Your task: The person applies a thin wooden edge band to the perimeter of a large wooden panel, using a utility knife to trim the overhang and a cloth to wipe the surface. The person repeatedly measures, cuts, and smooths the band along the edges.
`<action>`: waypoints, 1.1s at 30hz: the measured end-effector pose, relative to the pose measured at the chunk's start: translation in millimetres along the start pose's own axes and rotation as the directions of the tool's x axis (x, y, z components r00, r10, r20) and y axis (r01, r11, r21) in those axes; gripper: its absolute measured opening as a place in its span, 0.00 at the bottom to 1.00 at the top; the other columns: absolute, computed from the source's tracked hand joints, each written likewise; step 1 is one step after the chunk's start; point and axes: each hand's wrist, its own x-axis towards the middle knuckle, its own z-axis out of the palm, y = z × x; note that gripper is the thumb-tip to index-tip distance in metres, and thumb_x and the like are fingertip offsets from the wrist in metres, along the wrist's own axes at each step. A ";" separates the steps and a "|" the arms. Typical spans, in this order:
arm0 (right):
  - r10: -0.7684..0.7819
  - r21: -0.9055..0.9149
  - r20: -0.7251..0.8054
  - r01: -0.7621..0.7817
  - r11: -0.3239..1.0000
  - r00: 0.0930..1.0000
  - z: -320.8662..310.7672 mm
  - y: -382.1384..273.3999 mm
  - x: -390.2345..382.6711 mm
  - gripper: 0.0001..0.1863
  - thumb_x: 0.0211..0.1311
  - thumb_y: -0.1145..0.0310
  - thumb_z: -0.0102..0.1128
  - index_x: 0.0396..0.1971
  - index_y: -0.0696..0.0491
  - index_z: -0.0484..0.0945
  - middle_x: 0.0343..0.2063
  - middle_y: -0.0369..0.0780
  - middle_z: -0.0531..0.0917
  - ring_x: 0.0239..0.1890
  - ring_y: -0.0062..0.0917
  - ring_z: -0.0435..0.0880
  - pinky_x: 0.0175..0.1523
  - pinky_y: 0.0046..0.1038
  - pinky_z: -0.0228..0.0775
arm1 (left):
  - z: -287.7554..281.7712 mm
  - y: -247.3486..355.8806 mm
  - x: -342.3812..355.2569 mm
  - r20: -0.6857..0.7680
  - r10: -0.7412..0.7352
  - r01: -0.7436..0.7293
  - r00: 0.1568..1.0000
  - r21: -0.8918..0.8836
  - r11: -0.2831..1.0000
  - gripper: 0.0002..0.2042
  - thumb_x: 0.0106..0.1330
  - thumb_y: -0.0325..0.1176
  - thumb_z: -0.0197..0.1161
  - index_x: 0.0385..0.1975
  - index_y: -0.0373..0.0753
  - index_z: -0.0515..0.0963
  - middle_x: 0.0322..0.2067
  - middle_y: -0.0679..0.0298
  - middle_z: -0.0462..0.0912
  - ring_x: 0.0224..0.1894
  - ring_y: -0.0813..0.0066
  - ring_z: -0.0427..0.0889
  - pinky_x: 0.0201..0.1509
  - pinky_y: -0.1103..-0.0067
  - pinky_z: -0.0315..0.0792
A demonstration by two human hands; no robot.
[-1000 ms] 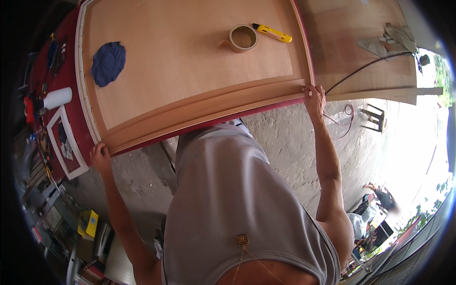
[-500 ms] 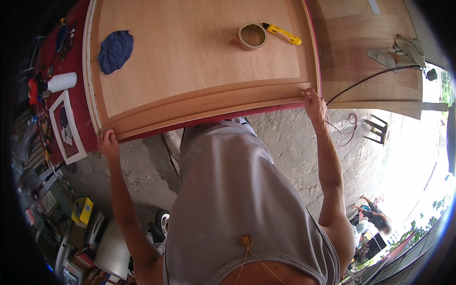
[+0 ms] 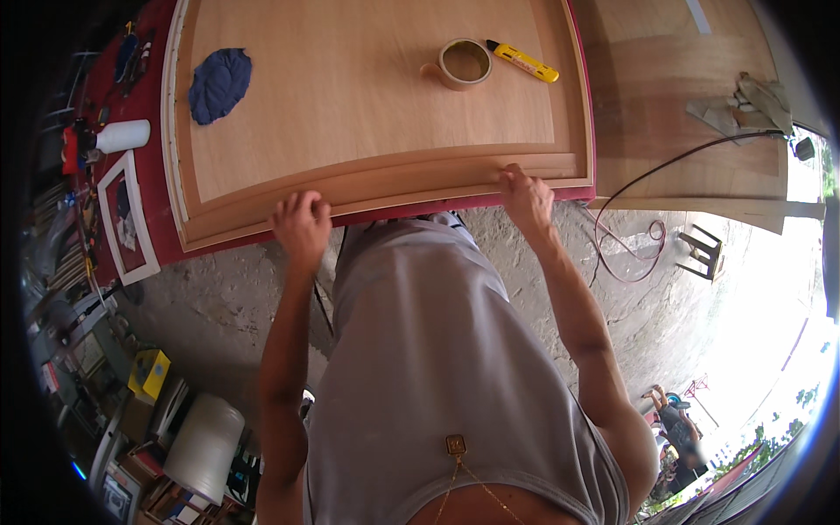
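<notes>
Along the near edge of a wooden panel (image 3: 350, 87) lies a long thin brown strip (image 3: 420, 178), its right end resting near the panel's corner; whether it is tape or veneer I cannot tell. My left hand (image 3: 302, 227) has its fingers curled onto the strip at the left of centre. Farther right, my right hand (image 3: 528, 197) closes its fingers on the same strip, short of its end. On the panel sit a roll of brown tape (image 3: 444, 73), a yellow utility knife (image 3: 529, 65) and a crumpled blue cloth (image 3: 219, 86).
The panel rests on a red-covered table (image 3: 156, 206). At left are a white bottle (image 3: 124, 136) and a white frame (image 3: 150, 269). A plywood sheet (image 3: 674, 96), a dark hose (image 3: 652, 173) and a small stool (image 3: 700, 252) stand at right. Another person (image 3: 678, 429) is far off, lower right.
Both hands have moved inward along the near edge, the left one rightward from the panel's left corner, the right one leftward from the right corner. The strip's right end now shows uncovered.
</notes>
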 end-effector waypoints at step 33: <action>-0.378 -0.162 -0.184 0.352 0.922 0.907 -14.5 54.7 220.0 0.28 0.55 0.65 0.59 0.59 0.45 0.70 0.43 0.44 0.80 0.47 0.40 0.79 0.51 0.42 0.71 | 47.8 208.6 54.9 0.234 0.546 -0.352 0.804 -0.552 0.756 0.21 0.58 0.40 0.65 0.50 0.38 0.76 0.46 0.59 0.76 0.51 0.56 0.72 0.55 0.62 0.67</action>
